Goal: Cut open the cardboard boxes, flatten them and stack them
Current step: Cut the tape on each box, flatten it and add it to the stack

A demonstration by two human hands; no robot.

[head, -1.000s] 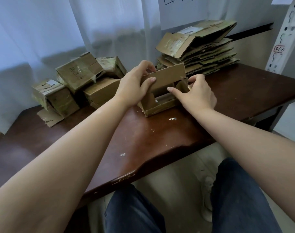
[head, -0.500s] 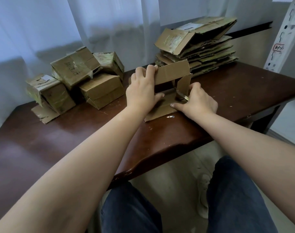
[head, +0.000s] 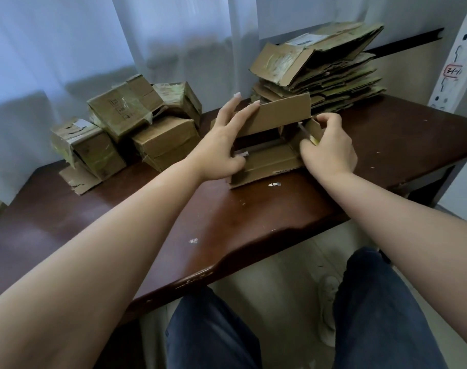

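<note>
From my head view, the small brown cardboard box on the dark wooden counter has now opened up from its half-collapsed lean. My left hand spreads flat against its raised flap; my right hand pinches the end flap. It isn't flat yet, so no stacking.

Right hand fingertips hidden behind box flap, small tool in its grip unclear, stack labels unreadable

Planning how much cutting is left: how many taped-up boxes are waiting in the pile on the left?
4 visible: one at the far left, one tilted on top, one behind it, one low in front. More may be hidden behind them.
</note>
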